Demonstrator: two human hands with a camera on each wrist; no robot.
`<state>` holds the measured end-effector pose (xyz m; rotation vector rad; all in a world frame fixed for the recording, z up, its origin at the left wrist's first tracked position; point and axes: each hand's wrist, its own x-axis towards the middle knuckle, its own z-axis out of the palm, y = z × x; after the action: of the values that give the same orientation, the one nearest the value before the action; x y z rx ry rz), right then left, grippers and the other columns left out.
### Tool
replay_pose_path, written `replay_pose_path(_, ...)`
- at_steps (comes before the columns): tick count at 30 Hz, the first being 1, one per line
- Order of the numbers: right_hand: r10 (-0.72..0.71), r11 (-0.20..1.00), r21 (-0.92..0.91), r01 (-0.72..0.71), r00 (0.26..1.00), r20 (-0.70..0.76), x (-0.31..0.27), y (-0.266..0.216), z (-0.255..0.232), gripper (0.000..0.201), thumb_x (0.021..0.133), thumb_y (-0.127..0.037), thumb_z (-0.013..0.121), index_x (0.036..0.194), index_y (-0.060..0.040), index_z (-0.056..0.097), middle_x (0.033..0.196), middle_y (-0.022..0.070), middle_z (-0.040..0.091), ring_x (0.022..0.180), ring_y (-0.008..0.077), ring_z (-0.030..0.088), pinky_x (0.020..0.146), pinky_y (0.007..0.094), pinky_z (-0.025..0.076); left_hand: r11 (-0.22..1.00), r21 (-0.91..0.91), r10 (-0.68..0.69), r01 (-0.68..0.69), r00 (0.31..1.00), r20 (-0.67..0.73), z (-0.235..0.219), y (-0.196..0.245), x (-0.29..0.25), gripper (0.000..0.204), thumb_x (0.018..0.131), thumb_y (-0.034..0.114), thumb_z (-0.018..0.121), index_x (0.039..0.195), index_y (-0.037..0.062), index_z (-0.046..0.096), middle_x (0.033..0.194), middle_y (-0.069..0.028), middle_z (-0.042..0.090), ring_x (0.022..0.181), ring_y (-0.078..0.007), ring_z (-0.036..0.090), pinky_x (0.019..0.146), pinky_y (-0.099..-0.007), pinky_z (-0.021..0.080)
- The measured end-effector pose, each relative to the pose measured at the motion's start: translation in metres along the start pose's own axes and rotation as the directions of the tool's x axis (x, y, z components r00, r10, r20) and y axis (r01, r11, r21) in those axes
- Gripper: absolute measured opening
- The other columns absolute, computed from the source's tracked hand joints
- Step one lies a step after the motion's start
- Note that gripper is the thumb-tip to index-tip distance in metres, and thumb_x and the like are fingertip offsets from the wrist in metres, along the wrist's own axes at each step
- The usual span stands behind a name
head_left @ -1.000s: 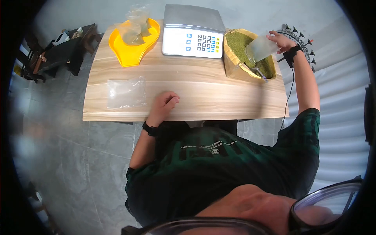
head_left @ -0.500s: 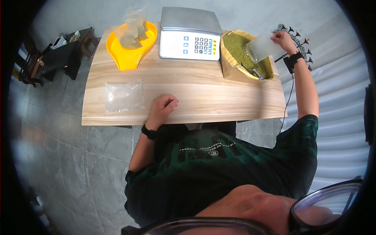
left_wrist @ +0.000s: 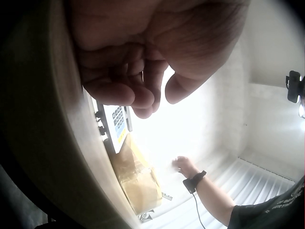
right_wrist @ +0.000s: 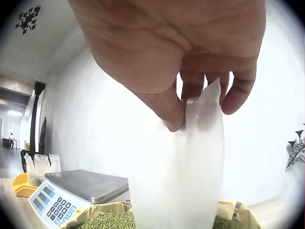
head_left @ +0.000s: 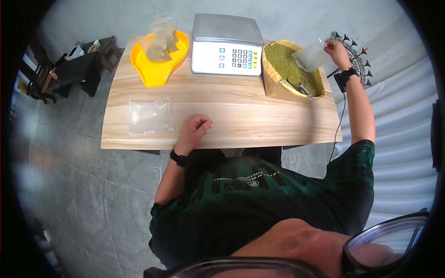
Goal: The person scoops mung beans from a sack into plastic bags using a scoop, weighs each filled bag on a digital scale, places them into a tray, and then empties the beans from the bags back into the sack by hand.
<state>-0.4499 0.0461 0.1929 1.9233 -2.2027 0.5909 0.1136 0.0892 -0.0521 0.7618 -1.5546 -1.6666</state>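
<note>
My right hand (head_left: 339, 54) pinches the top edge of a clear plastic bag (head_left: 311, 56) between thumb and fingers. The bag stands over the paper sack (head_left: 272, 78) of small green beans (head_left: 286, 59); in the right wrist view, the frosted-looking bag (right_wrist: 205, 157) hangs from the fingertips, its lower end in front of the beans (right_wrist: 110, 220). A metal scoop (head_left: 303, 89) sticks out of the beans at the near rim. My left hand (head_left: 194, 129) rests on the table near its front edge, fingers loosely curled, holding nothing.
A flat plastic bag (head_left: 150, 116) lies left of my left hand. Behind it, a yellow tray (head_left: 155, 76) holds filled clear bags (head_left: 160, 48). A digital scale (head_left: 227, 58) stands between tray and sack on the wooden table (head_left: 232, 106). A cable (head_left: 340, 125) hangs from my right wrist.
My right hand has gone from spread fingers at the bag's mouth to a closer pinch on its top edge. The left hand stays in place, and the head view has shifted slightly.
</note>
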Motion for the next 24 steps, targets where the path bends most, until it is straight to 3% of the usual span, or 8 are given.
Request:
replay_pose_path(7, 0.055, 0.994, 0.094, -0.053, 0.998, -0.020, -0.005, 0.004, 0.001, 0.021, 0.086, -0.015, 0.067, 0.096, 0.0034, 0.063, 0.078, 0.0138, 0.065, 0.071, 0.0218, 0.061, 0.070, 0.0332, 0.049, 1.000, -0.020, -0.006, 0.006, 1.000, -0.001, -0.001, -0.003, 0.000, 0.012, 0.096, 0.014, 0.057, 0.098, 0.0028, 0.062, 0.081, 0.0030, 0.058, 0.070, -0.0047, 0.050, 0.064, -0.0201, 0.043)
replay_pose_path(10, 0.057, 0.998, 0.030, -0.057, 0.998, 0.008, -0.011, 0.001, 0.001, 0.021, 0.088, -0.016, 0.066, 0.097, 0.0032, 0.063, 0.079, 0.0140, 0.066, 0.072, 0.0222, 0.062, 0.071, 0.0332, 0.049, 1.000, -0.012, -0.006, 0.006, 1.000, 0.001, -0.001, -0.004, 0.001, 0.012, 0.096, 0.014, 0.057, 0.098, 0.0030, 0.062, 0.081, 0.0027, 0.058, 0.070, -0.0047, 0.050, 0.064, -0.0201, 0.043)
replay_pose_path(12, 0.053, 0.997, 0.060, -0.049, 0.996, -0.073, -0.015, 0.000, 0.004, 0.022, 0.089, -0.017, 0.065, 0.097, 0.0029, 0.063, 0.078, 0.0142, 0.066, 0.072, 0.0227, 0.062, 0.070, 0.0333, 0.049, 1.000, -0.010, -0.009, 0.009, 1.000, -0.004, 0.000, -0.004, 0.001, 0.012, 0.096, 0.014, 0.057, 0.098, 0.0030, 0.062, 0.081, 0.0027, 0.058, 0.070, -0.0046, 0.050, 0.064, -0.0200, 0.042)
replay_pose_path(16, 0.030, 0.998, 0.056, -0.025, 0.996, -0.086, -0.018, 0.008, 0.009, 0.022, 0.088, -0.018, 0.066, 0.096, 0.0024, 0.064, 0.079, 0.0144, 0.066, 0.073, 0.0235, 0.063, 0.070, 0.0335, 0.049, 0.999, -0.024, -0.031, 0.031, 0.999, -0.035, 0.001, -0.007, 0.002, 0.011, 0.096, 0.013, 0.057, 0.098, 0.0030, 0.063, 0.080, 0.0028, 0.058, 0.068, -0.0046, 0.049, 0.063, -0.0198, 0.042)
replay_pose_path(19, 0.102, 0.986, 0.143, -0.082, 0.985, -0.138, -0.021, 0.020, 0.010, 0.023, 0.088, -0.019, 0.067, 0.096, 0.0020, 0.064, 0.077, 0.0136, 0.065, 0.072, 0.0203, 0.063, 0.070, 0.0327, 0.049, 1.000, -0.018, -0.021, 0.021, 0.999, -0.043, 0.002, -0.005, 0.001, 0.011, 0.096, 0.012, 0.057, 0.098, 0.0030, 0.063, 0.080, 0.0025, 0.059, 0.068, -0.0046, 0.050, 0.062, -0.0198, 0.042)
replay_pose_path(22, 0.145, 0.965, 0.241, -0.098, 0.972, -0.185, -0.030, 0.021, 0.016, 0.019, 0.091, -0.019, 0.065, 0.097, -0.0010, 0.064, 0.079, 0.0071, 0.065, 0.074, 0.0149, 0.061, 0.070, 0.0298, 0.049, 1.000, -0.016, -0.027, 0.027, 0.998, -0.055, 0.002, -0.004, 0.001, 0.011, 0.096, 0.011, 0.057, 0.099, 0.0019, 0.063, 0.082, 0.0006, 0.061, 0.068, -0.0054, 0.051, 0.062, -0.0204, 0.043)
replay_pose_path(23, 0.247, 0.847, 0.516, -0.125, 0.953, -0.175, -0.040, 0.010, 0.017, 0.016, 0.092, -0.018, 0.065, 0.098, -0.0030, 0.064, 0.082, 0.0037, 0.064, 0.076, 0.0126, 0.060, 0.071, 0.0285, 0.049, 1.000, -0.008, -0.029, 0.028, 0.998, -0.058, 0.002, -0.002, 0.001, 0.011, 0.096, 0.011, 0.057, 0.099, 0.0019, 0.063, 0.082, 0.0006, 0.061, 0.068, -0.0054, 0.051, 0.062, -0.0204, 0.043)
replay_pose_path(24, 0.338, 0.653, 0.746, -0.132, 0.932, -0.132, -0.047, 0.001, 0.018, 0.013, 0.093, -0.017, 0.064, 0.098, -0.0050, 0.064, 0.085, 0.0004, 0.063, 0.078, 0.0104, 0.059, 0.071, 0.0272, 0.049, 0.997, -0.070, -0.033, 0.027, 0.997, -0.076, 0.004, 0.000, 0.001, 0.012, 0.096, 0.010, 0.057, 0.100, 0.0012, 0.063, 0.084, -0.0008, 0.063, 0.070, -0.0063, 0.053, 0.063, -0.0210, 0.044)
